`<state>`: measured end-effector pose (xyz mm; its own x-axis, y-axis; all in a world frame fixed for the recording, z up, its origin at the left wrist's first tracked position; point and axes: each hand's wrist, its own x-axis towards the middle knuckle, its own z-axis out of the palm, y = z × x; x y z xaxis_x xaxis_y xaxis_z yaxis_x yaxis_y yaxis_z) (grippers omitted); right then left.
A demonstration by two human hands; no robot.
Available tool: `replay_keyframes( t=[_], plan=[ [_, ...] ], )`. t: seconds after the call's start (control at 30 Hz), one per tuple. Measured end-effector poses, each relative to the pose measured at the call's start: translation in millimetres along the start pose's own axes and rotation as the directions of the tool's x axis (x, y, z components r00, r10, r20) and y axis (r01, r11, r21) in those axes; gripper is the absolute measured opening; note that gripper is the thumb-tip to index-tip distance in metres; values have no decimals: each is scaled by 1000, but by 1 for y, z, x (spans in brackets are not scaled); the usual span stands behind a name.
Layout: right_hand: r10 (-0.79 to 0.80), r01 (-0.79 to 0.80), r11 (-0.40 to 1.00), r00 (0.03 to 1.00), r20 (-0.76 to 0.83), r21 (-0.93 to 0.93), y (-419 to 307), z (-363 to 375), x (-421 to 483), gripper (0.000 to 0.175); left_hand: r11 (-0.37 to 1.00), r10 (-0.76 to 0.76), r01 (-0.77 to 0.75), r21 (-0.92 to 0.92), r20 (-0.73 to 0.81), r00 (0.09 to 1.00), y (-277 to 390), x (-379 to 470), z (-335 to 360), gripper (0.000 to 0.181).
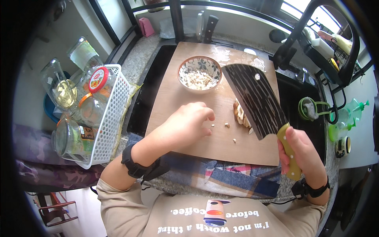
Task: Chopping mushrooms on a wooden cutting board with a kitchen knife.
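A wooden cutting board (183,142) lies before me. My right hand (302,154) grips the yellow handle of a cleaver (254,97), whose dark, streaked blade is raised over the board's right side. Partly hidden behind the blade are sliced pieces of what look like mushrooms (241,115). My left hand (197,123) hovers at or just above the board's middle, fingers curled and apart, with nothing seen between them. Small diced bits (227,125) are scattered to its right. Farther back, a patterned bowl (200,74) holds diced pale pieces.
A white plastic basket (109,118) of glass jars stands at left. Folded plaid cloth (237,179) lies along the board's near edge. Behind the board, a knife handle (210,28) stands upright. A black faucet (296,35) and a green strainer (308,108) are at right.
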<state>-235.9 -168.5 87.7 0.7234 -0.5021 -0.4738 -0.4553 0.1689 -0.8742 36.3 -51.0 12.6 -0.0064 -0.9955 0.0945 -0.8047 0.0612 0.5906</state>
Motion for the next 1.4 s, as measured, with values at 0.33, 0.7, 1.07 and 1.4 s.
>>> replay_keyframes(
  t=[0.33,0.7,1.07,1.4],
  plan=[
    [-1,4,997,999,44,-78,21,4,-8,47,974,-105,97,-205,-29,994,-8,8,22,12],
    [-63,63,996,998,-7,-65,21,9,13,48,997,-59,59,-49,0,998,-2,12,25,5],
    [-155,154,987,988,-11,-48,10,9,21,49,947,-136,118,-299,-39,990,8,34,36,11],
    [-236,235,966,972,2,-111,-5,5,32,60,988,-19,25,-154,37,999,12,39,40,10]
  ],
)
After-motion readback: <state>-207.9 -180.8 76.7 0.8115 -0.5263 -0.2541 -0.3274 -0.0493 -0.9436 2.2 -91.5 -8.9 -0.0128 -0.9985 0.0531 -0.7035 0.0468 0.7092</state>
